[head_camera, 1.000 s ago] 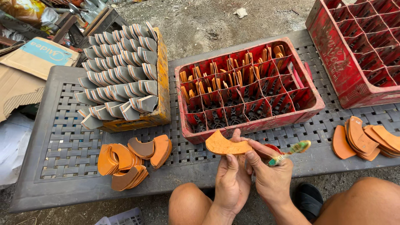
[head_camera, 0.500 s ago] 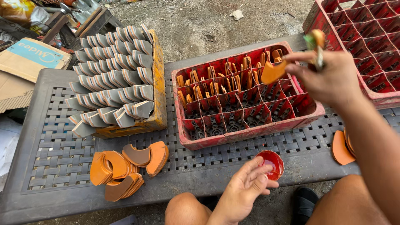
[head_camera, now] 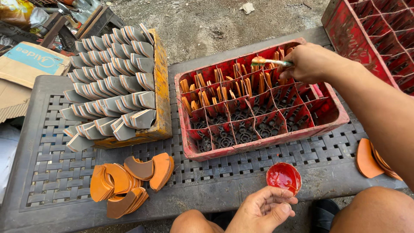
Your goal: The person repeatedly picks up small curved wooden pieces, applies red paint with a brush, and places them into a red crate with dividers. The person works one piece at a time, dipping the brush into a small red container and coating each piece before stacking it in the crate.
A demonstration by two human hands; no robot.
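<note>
Closed around a thin brush, the right hand reaches over the far cells of the red crate on the grey lattice tabletop; the grip is narrow, fingers pinched on the handle, and whether it also holds one of the orange pieces I cannot tell. The brush tip, orange with paint, points left over the cells. The left hand rests low at the near edge, its fingers loosely curled and touching the small red dish of paint, which sits just beside the crate's front wall, well apart from the right hand.

As to progress, judged from how things lie: the crate's far two rows hold upright orange pieces, while the near rows are bare down to their patterned floors, so roughly half of the crate seems filled. A loose heap of orange pieces lies on the tabletop left of the dish, and another small stack sits at the right edge under the forearm. Behind the heap, a yellow crate is packed with grey, unpainted-looking pieces, which suggests much work is left. A second red crate stands at the far right.
</note>
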